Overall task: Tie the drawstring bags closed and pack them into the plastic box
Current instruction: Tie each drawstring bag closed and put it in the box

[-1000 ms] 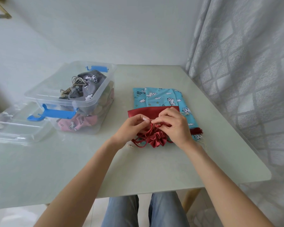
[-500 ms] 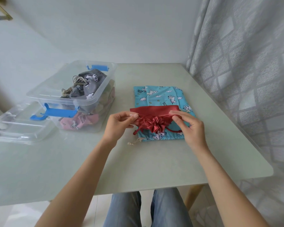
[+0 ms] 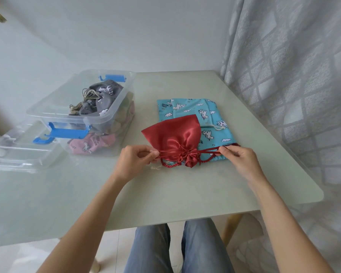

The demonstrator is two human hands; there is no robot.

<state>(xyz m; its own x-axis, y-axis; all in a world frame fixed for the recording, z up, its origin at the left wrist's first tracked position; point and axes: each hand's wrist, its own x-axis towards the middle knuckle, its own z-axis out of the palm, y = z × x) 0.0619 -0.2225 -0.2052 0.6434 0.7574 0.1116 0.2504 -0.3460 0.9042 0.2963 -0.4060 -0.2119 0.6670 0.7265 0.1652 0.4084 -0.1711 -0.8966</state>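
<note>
A red satin drawstring bag [image 3: 175,134] lies on the table with its mouth gathered tight toward me. My left hand [image 3: 135,157] pinches the red cord at the bag's left side. My right hand [image 3: 239,157] pinches the red cord stretched out to the right. Under the red bag lies a flat blue bag [image 3: 197,113] with a white animal print. The clear plastic box [image 3: 53,113] with blue latches stands at the left; a grey tied bag [image 3: 99,96] sits on top inside it and a pink one [image 3: 91,144] at the bottom.
The box's clear lid [image 3: 18,152] lies at the far left of the pale green table [image 3: 165,194]. A patterned grey curtain [image 3: 293,75] hangs along the table's right side. A white wall stands behind. My knees in jeans show below the front edge.
My hands have moved apart from the bag's mouth, each drawing a cord sideways. The red bag's mouth has closed into a tight gather and its body now fans out away from me.
</note>
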